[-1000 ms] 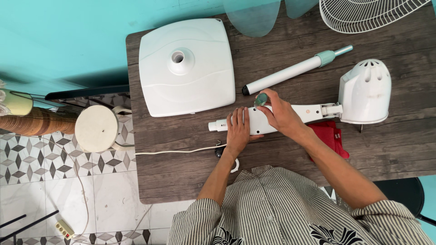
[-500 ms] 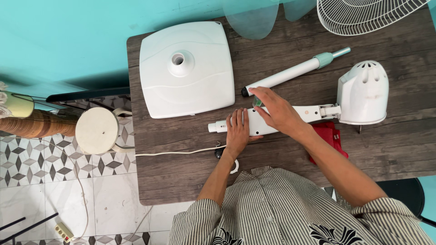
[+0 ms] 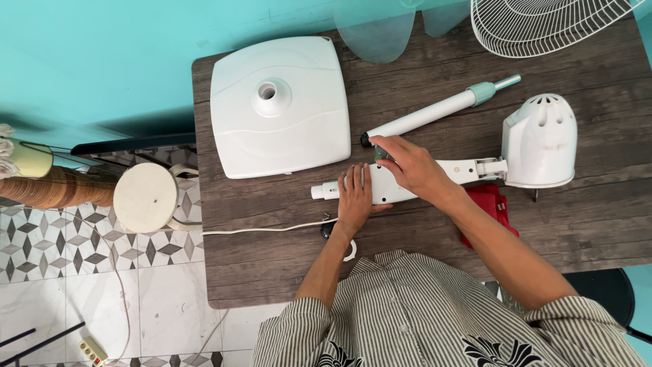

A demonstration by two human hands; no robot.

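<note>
Clearly, in the head view, a pedestal fan lies in pieces on the dark wooden table [image 3: 272, 272], and almost nothing looks assembled yet. The left hand [image 3: 355, 197] rests flat, fingers spread, pressing the white neck piece [image 3: 468, 170] down against the tabletop. The right hand [image 3: 407, 166] is curled over the same piece just beside it, fingertips pinched on a small teal part [image 3: 378, 155] at the top edge; whether that part is a knob or a loose cap cannot be told. The neck piece runs rightward and is already joined to the white motor housing [image 3: 540, 139], so that joint seems done. Everything else lies apart: the square white base [image 3: 278, 109] sits unattached at the left, the white pole with a teal collar [image 3: 435, 112] lies loose just above the hands, the wire grille [image 3: 550, 27] and translucent blades [image 3: 377, 30] wait at the far edge. A red cloth [image 3: 490, 204] peeks from under the right forearm, and a white cord [image 3: 265, 230] trails off the table's left side.
</note>
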